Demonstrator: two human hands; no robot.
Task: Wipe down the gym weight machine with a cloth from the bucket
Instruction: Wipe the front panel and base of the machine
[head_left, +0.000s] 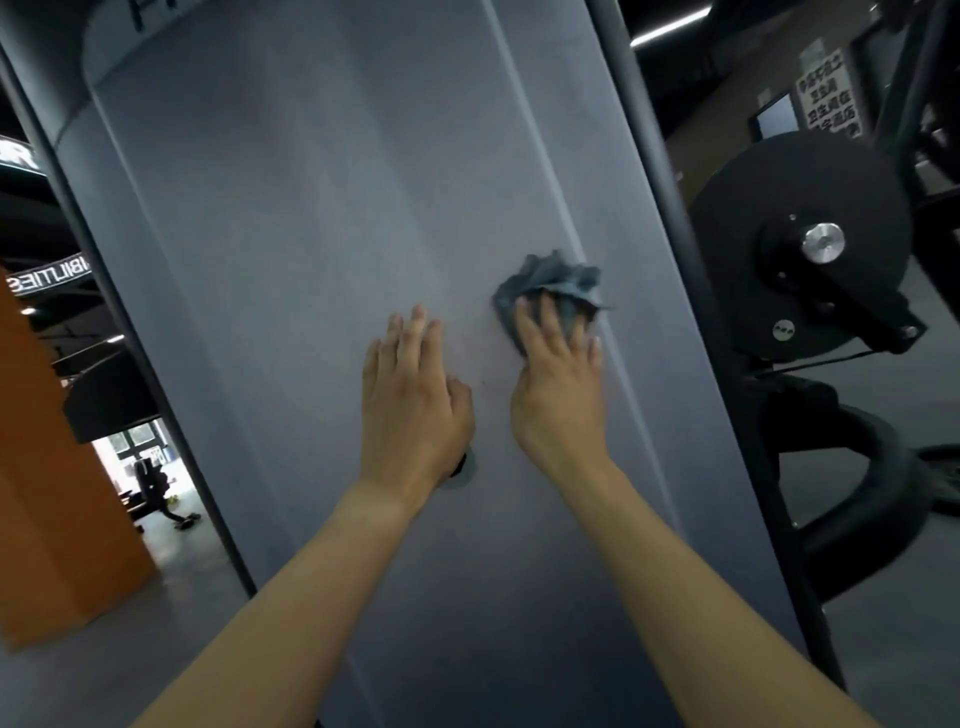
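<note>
A tall grey panel of the weight machine (311, 260) fills the middle of the head view. My right hand (561, 384) presses a crumpled blue-grey cloth (556, 286) flat against the panel with straight fingers, near a raised vertical ridge. My left hand (410, 395) rests flat on the panel just left of it, fingers straight, holding nothing. A small round fitting (464, 470) shows on the panel beside my left wrist. No bucket is in view.
A black cam wheel with a silver hub (823, 243) and black frame tubes (857, 493) stand to the right of the panel. An orange wall (57, 493) and other gym equipment lie to the left. Grey floor shows at the lower right.
</note>
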